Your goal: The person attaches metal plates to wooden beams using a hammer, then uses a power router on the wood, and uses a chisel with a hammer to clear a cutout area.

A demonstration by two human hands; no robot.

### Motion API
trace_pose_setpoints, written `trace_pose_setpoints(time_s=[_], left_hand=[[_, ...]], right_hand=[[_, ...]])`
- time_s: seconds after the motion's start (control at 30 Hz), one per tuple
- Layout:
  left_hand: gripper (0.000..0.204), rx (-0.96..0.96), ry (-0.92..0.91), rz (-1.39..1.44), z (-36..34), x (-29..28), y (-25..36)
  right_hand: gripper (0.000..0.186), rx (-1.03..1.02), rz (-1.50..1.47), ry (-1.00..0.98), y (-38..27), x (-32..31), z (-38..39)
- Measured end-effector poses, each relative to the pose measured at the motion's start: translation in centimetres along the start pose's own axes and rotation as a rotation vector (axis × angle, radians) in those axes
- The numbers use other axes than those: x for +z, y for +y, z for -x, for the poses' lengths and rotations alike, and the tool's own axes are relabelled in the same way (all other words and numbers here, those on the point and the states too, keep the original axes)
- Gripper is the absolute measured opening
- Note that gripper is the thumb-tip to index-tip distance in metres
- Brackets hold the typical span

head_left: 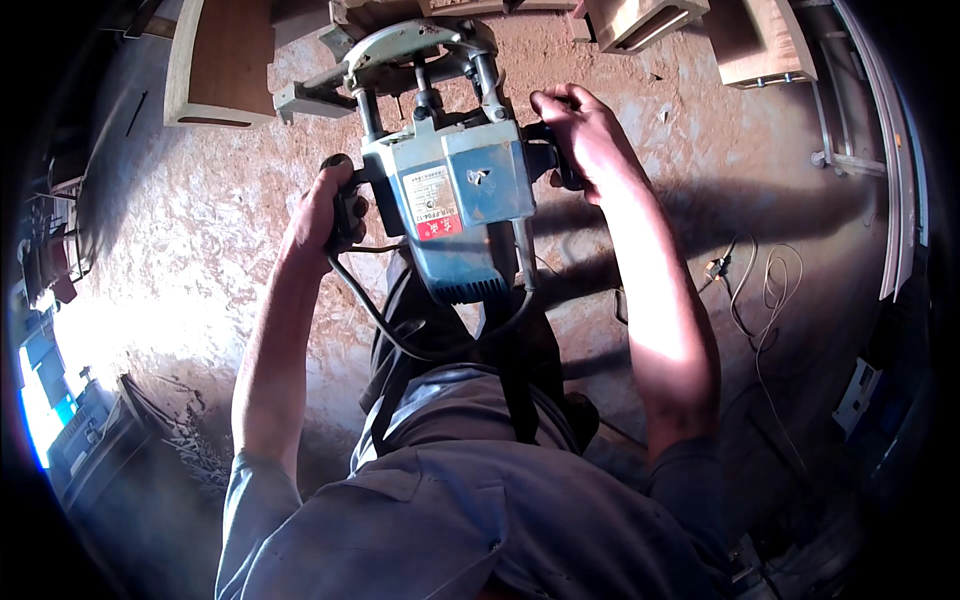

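Blotchy floor, brown dust, loose cable

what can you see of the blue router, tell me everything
The router looks scuffed, with a blue housing, dark vent slots and a white-and-red label. Metal-looking posts join it to a rounded greyish base, which points away from the person. The left hand and right hand grip its dark side handles. A dark cord loops around its near end. Whether the base touches anything is unclear.
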State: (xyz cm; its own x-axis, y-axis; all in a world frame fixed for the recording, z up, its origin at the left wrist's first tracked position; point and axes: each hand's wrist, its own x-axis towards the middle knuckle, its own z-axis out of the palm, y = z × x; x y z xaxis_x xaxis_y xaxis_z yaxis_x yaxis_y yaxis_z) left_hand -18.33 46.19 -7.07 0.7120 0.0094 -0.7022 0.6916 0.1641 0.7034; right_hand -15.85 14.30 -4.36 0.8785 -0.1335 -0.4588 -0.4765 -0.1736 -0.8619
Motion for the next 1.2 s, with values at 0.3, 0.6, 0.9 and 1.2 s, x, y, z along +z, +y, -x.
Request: trace_pose_setpoints(time_s=[0.3,0.6,0.9,1.2], left_hand=[[0.024,0.003,-0.003,0.035,-0.18,-0.11,0.26],[0.027,0.028,0.076,0.035,-0.03,0.35,0.47],[0.027,0.005,0.075,0.015,-0.35,-0.08,0.38],[0.027,-0.009,0.069,0.006,-0.66,-0.18,0.63]], right_hand=[[0.04,-0.002,-0.083,-0.027,-0.05,0.22,-0.21],[0.036,-0.01,-0.068,-0.02,-0.13,0.44,-0.51],[0.04,-0.034,-0.035,-0.003,0.48,0.66,-0.98],[0.043,0.009,-0.058,-0.027,-0.23,0.8,-0.55]])
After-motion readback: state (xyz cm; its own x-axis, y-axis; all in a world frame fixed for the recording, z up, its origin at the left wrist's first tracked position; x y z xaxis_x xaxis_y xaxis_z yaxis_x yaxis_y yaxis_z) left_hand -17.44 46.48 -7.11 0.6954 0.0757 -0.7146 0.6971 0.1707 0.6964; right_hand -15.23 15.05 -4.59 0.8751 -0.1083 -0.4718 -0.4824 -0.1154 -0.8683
